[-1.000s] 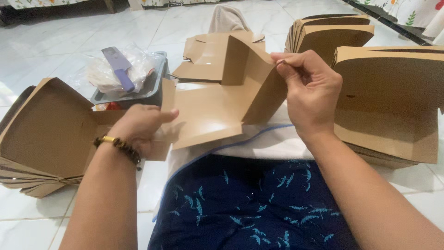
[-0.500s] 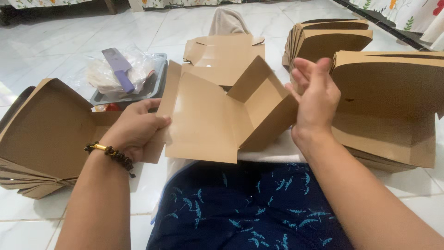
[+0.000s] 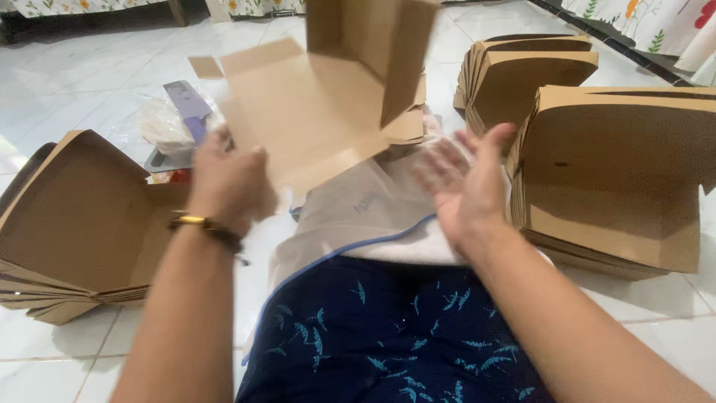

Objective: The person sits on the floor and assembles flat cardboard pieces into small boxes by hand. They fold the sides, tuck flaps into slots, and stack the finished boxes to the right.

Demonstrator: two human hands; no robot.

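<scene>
The left hand (image 3: 227, 179) pinches the near edge of the half-folded brown cardboard box (image 3: 328, 97), raised above the lap. The right hand (image 3: 466, 183) hangs open-fingered beside it; it should steady the loose flap.

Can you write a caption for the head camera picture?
Left hand lifts a half-folded cardboard box; right hand open beside it.

Left hand (image 3: 227, 179) curled, gripping; right hand (image 3: 466, 183) open, palm inward
</scene>
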